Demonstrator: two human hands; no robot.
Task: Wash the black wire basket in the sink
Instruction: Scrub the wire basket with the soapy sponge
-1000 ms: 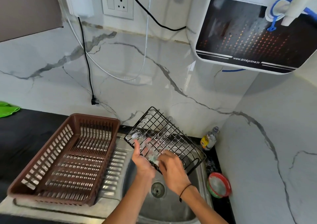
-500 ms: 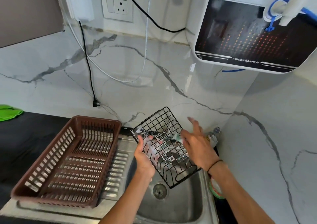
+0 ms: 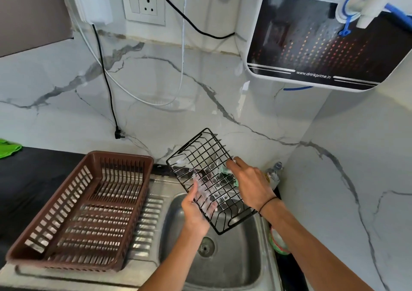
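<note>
the head view shows the black wire basket (image 3: 207,177) held tilted above the steel sink (image 3: 225,261). the left hand (image 3: 196,212) grips its lower left edge, fingers curled around the soapy wires. the right hand (image 3: 249,183) presses a green sponge (image 3: 225,172) on the grid, fingers curled over it. a brown plastic crate (image 3: 84,210) stands on the drainboard, left of the sink.

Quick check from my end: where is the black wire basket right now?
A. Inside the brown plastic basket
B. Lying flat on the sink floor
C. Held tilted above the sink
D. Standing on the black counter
C: the left hand grips the soapy black wire basket by its edge, tilted in the air over the sink, while the right hand presses a green scrubber on it.
</note>
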